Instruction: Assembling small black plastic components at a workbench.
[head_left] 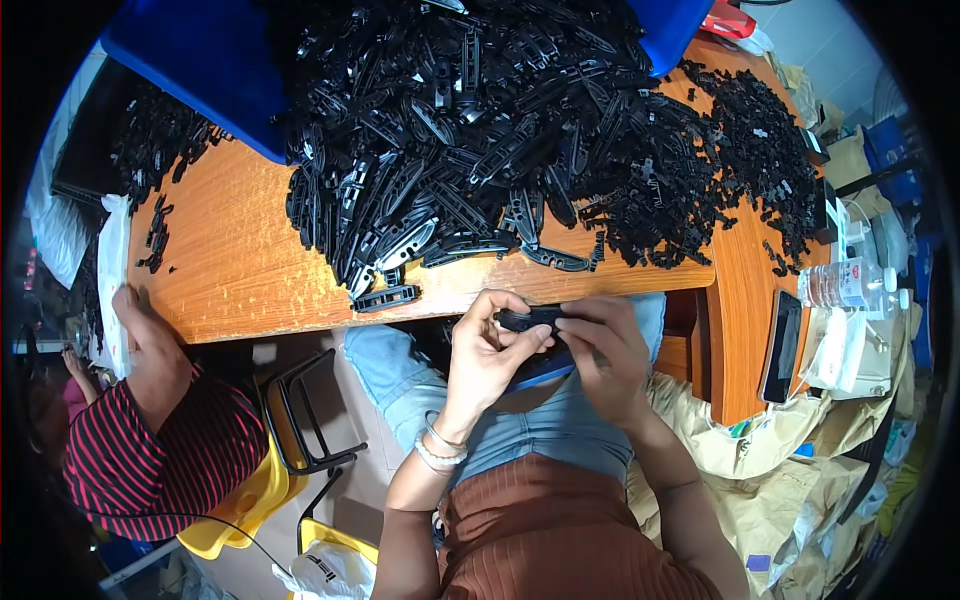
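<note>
Just off the table's front edge, above my lap, I hold a small black plastic part [527, 318] between both hands. My left hand [487, 345] pinches its left end between thumb and fingers. The fingers of my right hand [607, 345] close on its right end and hide much of it. Beyond my hands a big heap of long black plastic parts [440, 160] covers the middle of the table. One such long part [386, 298] lies by itself at the front edge, left of my hands. Smaller black pieces [660, 210] spread to the right of the heap.
A blue bin [200, 70] stands tipped behind the heap on the wooden table [240, 260]. At the right are a phone [781, 346] and a clear plastic bottle [845, 284]. To my left sits a person in a striped top [165, 450], beside a black-framed chair [300, 420].
</note>
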Tool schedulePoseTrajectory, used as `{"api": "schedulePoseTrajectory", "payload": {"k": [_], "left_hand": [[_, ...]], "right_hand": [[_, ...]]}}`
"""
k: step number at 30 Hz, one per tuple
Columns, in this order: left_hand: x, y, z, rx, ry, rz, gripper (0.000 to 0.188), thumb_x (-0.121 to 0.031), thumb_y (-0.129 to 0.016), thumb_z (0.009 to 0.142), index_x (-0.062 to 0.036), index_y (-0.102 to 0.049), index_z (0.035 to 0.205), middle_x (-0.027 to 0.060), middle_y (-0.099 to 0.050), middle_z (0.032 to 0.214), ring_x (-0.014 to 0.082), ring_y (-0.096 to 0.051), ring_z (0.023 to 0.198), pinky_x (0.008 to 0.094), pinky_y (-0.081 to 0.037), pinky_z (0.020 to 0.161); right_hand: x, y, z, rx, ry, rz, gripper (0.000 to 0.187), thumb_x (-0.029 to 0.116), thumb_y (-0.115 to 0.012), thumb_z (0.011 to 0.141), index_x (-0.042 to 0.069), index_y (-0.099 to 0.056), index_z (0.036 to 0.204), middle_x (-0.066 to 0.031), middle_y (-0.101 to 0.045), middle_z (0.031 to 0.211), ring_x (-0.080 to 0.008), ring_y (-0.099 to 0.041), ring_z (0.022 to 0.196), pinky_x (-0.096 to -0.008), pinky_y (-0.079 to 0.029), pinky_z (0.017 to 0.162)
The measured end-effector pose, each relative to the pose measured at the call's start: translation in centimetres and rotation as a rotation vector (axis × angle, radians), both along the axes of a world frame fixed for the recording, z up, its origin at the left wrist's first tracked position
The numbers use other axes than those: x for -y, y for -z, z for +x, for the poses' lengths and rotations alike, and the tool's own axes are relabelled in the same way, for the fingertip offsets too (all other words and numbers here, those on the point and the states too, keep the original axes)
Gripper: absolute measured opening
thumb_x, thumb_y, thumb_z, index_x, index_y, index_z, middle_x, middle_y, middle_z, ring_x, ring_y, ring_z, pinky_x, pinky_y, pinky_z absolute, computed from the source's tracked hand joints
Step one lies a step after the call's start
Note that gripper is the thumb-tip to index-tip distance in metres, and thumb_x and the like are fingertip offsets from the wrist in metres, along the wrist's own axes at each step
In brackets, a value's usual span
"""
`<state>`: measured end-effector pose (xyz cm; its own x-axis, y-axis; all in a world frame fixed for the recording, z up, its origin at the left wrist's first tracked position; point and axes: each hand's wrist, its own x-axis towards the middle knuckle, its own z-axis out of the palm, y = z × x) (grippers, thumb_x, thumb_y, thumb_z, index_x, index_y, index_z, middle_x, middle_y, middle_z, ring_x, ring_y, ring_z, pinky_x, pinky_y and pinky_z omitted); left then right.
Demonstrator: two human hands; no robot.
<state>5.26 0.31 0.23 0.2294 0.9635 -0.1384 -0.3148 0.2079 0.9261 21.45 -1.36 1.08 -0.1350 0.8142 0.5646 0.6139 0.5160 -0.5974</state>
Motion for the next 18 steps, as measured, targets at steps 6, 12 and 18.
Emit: {"api": "schedulePoseTrajectory", "payload": {"k": [6, 12, 18], "left_hand": [[0.1, 0.4, 0.0, -0.161, 0.006, 0.048, 0.023, 0.01, -0.064, 0.08, 0.0006, -0.048, 0.095, 0.0097, -0.066, 0.077, 0.0119, -0.065, 0.066, 0.0208, -0.054, 0.061], [0.1, 1.4, -0.9, -0.104, 0.087, 0.042, 0.022, 0.004, -0.061, 0.085, 0.0058, -0.055, 0.106, 0.0094, -0.066, 0.079, 0.0143, -0.066, 0.067, 0.0233, -0.054, 0.062], [-2.0, -0.2, -1.0, -0.778, 0.081, 0.717, 0.009, -0.007, -0.063, 0.084, -0.0004, -0.067, 0.088, 0.0122, -0.067, 0.082, 0.025, -0.067, 0.071, 0.0315, -0.052, 0.064]], "right_hand": [[0.8, 1.4, 0.0, -0.703, -0.054, -0.796, 0.027, 0.004, -0.065, 0.081, -0.004, -0.061, 0.106, -0.0081, -0.064, 0.087, -0.0142, -0.063, 0.077, -0.0255, -0.048, 0.068], [1.4, 2.9, 1.1, -0.709, -0.158, -0.853, 0.026, 0.0, -0.057, 0.088, -0.007, -0.057, 0.113, -0.0099, -0.065, 0.088, -0.0141, -0.064, 0.078, -0.0232, -0.05, 0.071], [0.0, 2.2, 3.6, -0.305, -0.095, -0.639, 0.016, 0.002, -0.058, 0.087, -0.002, -0.065, 0.1, -0.0094, -0.064, 0.085, -0.015, -0.063, 0.069, -0.0269, -0.049, 0.06]]}}
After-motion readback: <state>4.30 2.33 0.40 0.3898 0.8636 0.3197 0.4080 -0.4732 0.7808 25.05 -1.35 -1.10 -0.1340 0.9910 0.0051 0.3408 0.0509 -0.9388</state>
